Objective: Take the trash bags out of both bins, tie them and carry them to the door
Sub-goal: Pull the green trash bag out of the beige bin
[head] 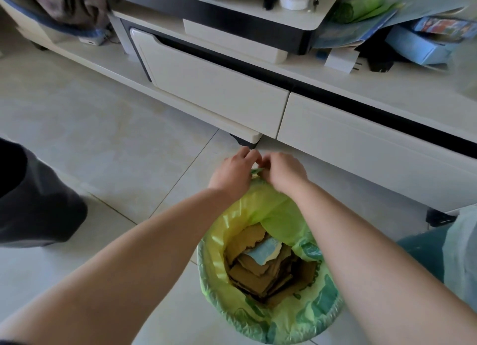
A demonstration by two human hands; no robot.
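My left hand [232, 174]: bare, no rings or watch. My right hand [282, 175]: bare likewise. Forearms unsleeved. At nine o'clock, my dark grey loose trouser leg [38, 205].

We can read no words, numbers or brand names anywhere here. The green trash bag [271, 288] carries darker green printed patches along its rim, too smeared to make out. A blue box [423, 43] on the shelf has a colourful printed panel, too blurred for us to read.
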